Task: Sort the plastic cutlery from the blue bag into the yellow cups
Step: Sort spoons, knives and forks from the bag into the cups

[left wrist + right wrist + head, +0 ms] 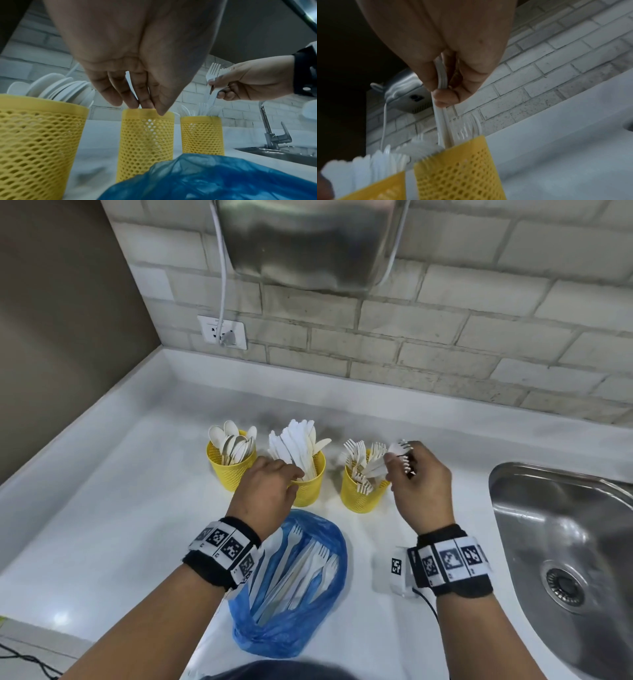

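Note:
Three yellow mesh cups stand in a row: spoons in the left cup point(230, 470), knives in the middle cup point(310, 489) point(145, 142), forks in the right cup point(361, 496) point(458, 169). My left hand point(296, 482) point(149, 108) pinches the middle cup's rim, thumb outside and fingertips inside; whether it also holds a knife is hidden. My right hand point(394, 467) point(443, 92) grips a bunch of white forks point(401, 451) point(212, 73), their handles reaching down into the right cup. The blue bag point(308, 628) lies open in front, with several forks and knives inside.
A steel sink point(534, 501) with a tap point(269, 129) lies to the right. A small white box with a marker point(394, 568) sits beside my right wrist. The tiled wall, a socket point(222, 332) and a hanging steel appliance point(308, 244) are behind the cups.

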{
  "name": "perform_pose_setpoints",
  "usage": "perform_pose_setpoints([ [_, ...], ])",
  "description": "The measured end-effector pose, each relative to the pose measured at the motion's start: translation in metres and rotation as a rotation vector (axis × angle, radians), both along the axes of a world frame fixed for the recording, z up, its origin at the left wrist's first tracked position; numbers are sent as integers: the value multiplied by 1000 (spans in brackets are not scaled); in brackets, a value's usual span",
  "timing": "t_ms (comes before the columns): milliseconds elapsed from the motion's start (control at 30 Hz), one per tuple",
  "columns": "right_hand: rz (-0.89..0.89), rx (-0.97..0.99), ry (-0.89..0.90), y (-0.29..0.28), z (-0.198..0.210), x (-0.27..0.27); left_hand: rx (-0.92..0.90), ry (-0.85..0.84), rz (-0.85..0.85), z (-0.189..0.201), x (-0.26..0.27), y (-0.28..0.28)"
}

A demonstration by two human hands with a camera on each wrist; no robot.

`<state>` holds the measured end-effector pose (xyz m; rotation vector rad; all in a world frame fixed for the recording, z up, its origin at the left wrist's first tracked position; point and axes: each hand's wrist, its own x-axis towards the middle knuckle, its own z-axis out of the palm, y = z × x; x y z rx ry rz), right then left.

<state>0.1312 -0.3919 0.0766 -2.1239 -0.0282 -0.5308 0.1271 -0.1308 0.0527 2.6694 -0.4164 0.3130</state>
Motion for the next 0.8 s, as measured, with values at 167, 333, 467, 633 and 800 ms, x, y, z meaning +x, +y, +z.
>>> perform_pose_setpoints([
  [167,21,-272,28,10,-14,16,-11,-6,-15,0,2,1],
  [333,-57,-546,99,25,-16,17,-24,-1,-26,-1,4,2],
  [467,-79,-632,92,30,-9,16,-147,-7,-26,-2,2,11],
  [633,-63,-723,232,30,-20,23,-241,-90,102,4,-2,27],
  [800,-37,-560,320,29,-16,23,-269,-138,268,-2,-3,54],
])
